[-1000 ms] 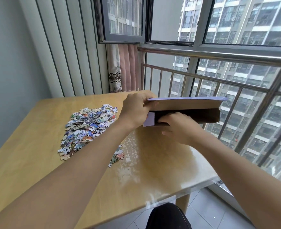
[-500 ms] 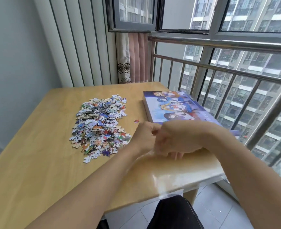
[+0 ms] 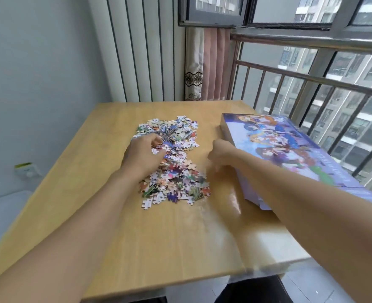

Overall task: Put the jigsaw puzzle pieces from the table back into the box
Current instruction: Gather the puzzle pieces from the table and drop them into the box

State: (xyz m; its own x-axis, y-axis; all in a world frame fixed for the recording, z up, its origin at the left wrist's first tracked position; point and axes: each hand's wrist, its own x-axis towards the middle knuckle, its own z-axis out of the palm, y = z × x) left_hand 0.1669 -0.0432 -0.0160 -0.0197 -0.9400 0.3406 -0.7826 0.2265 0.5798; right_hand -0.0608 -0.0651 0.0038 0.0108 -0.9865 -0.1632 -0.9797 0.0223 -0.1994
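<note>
A heap of colourful jigsaw pieces [image 3: 176, 176] lies in the middle of the wooden table [image 3: 88, 193]. My left hand [image 3: 143, 155] rests on the heap's left side, its fingers curled into the pieces and gripping some. The puzzle box [image 3: 290, 149] lies flat along the table's right side with its picture lid facing up and closed. My right hand [image 3: 221, 155], blurred, hovers between the heap and the box's left edge. Its fingers hang loosely curled and I see nothing in them.
A metal railing [image 3: 312, 77] and the window run close behind and to the right of the box. A pink curtain [image 3: 213, 66] hangs at the far corner. The table's near edge is at the bottom, with tiled floor beyond it.
The box, held up in both hands a second ago, now lies flat on the table. Both hands have moved left, and the left one has come down on the heap.
</note>
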